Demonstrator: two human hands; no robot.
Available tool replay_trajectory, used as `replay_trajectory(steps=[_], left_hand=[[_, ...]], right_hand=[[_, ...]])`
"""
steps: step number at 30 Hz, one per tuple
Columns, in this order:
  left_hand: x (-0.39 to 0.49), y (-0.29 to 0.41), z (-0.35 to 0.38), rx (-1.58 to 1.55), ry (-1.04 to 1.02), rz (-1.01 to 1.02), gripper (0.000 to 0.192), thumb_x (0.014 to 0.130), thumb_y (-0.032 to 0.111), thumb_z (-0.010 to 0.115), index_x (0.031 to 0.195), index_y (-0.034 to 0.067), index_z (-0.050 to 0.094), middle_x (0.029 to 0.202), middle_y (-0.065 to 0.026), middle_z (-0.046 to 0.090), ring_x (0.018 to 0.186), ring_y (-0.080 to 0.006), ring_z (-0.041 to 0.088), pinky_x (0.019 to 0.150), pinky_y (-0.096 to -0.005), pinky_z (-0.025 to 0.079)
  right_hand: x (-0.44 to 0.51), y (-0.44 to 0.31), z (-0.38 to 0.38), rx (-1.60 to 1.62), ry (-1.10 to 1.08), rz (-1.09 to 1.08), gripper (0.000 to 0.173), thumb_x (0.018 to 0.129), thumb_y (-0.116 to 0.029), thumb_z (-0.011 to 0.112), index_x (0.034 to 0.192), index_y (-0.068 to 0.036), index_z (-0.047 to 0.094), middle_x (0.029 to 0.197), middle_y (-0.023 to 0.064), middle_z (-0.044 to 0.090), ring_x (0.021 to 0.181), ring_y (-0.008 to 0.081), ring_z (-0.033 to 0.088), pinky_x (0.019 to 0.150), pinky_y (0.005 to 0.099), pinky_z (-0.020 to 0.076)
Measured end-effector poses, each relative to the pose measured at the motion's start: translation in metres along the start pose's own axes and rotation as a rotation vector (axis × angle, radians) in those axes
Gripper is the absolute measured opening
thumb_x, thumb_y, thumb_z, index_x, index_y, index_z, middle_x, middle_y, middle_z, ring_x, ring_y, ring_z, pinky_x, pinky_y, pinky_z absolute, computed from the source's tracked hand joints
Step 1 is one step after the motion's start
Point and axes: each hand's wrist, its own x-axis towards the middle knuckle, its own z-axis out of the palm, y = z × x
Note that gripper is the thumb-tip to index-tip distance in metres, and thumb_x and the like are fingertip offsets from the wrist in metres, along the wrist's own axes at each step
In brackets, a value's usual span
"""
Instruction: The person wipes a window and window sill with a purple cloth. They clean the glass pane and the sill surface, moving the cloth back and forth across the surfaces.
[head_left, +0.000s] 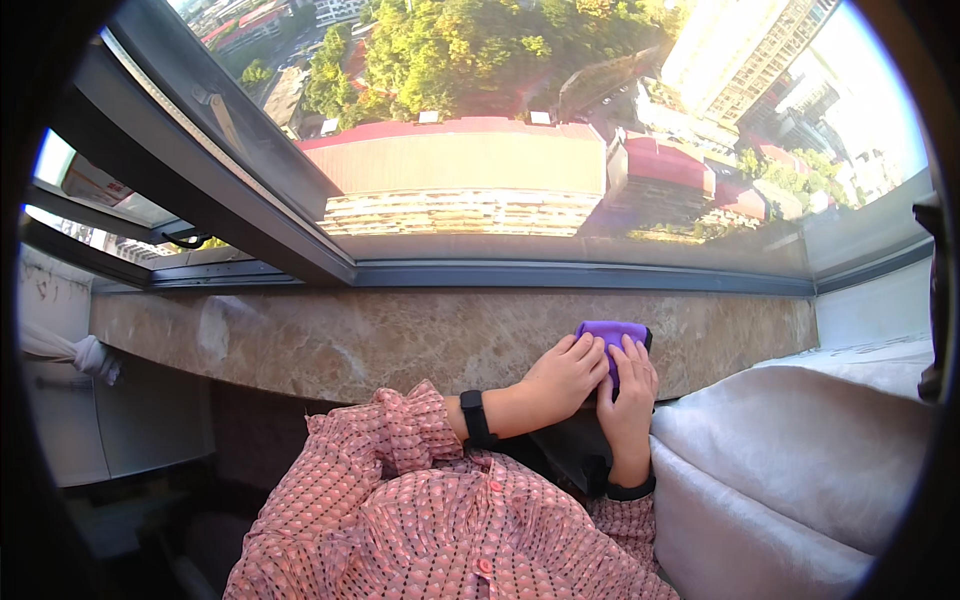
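Note:
A folded purple cloth (613, 328) with a dark side edge lies at the front right part of the marbled stone windowsill (450, 337). My left hand (568, 375) reaches in from the left, its fingertips on the cloth's near left part. Beside it, my right hand (631, 386) has its fingers spread over the cloth's right half. Both hands hold the cloth between them, and their fingers hide much of its middle. Black bands circle both wrists.
Behind the sill runs a grey window frame (570, 276) with a large glass pane. A thick mullion (217, 165) slants at the left, near an open window sash (112, 195). Pale curtain fabric (787, 450) bulges at the right; a tied curtain (94, 356) hangs at the left.

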Motion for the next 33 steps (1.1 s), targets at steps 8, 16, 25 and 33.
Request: replay_trajectory(steps=[8, 16, 25, 33], left_hand=[[-0.093, -0.019, -0.069, 0.045, -0.082, -0.176, 0.037, 0.082, 0.025, 0.069, 0.112, 0.005, 0.064, 0.118, -0.0131, 0.061, 0.112, -0.0291, 0.056, 0.095, -0.0398, 0.045], [-0.181, -0.052, -0.131, 0.104, -0.035, -0.49, 0.037, 0.079, 0.02, 0.074, 0.112, 0.005, 0.065, 0.121, -0.0131, 0.06, 0.112, -0.0314, 0.057, 0.094, -0.0433, 0.046], [-0.236, -0.087, -0.152, -0.021, 0.048, -0.645, 0.026, 0.076, 0.008, 0.072, 0.101, 0.006, 0.064, 0.105, -0.0098, 0.061, 0.099, -0.0309, 0.059, 0.083, -0.0409, 0.052], [-0.182, -0.101, -0.18, 0.06, 0.083, -0.438, 0.025, 0.077, 0.001, 0.066, 0.101, 0.002, 0.061, 0.103, -0.0139, 0.061, 0.097, -0.0331, 0.059, 0.085, -0.0407, 0.052]], right_hand=[[0.0, -0.076, 0.019, 0.119, -0.205, -0.263, 0.042, 0.083, -0.013, 0.069, 0.125, -0.006, 0.065, 0.137, 0.0147, 0.058, 0.132, 0.0346, 0.05, 0.108, 0.0481, 0.0387], [0.022, -0.165, 0.079, 0.249, -0.27, -0.539, 0.043, 0.083, -0.018, 0.071, 0.124, -0.007, 0.065, 0.137, 0.0111, 0.058, 0.131, 0.0313, 0.05, 0.108, 0.0447, 0.0388], [0.037, -0.228, 0.122, 0.332, -0.313, -0.61, 0.044, 0.077, -0.006, 0.069, 0.121, -0.004, 0.064, 0.126, 0.0138, 0.06, 0.119, 0.0342, 0.053, 0.1, 0.045, 0.0433], [0.078, -0.226, 0.084, 0.452, -0.208, -0.625, 0.036, 0.074, 0.003, 0.063, 0.11, -0.001, 0.062, 0.1, 0.0147, 0.059, 0.093, 0.0352, 0.059, 0.085, 0.0415, 0.0503]])
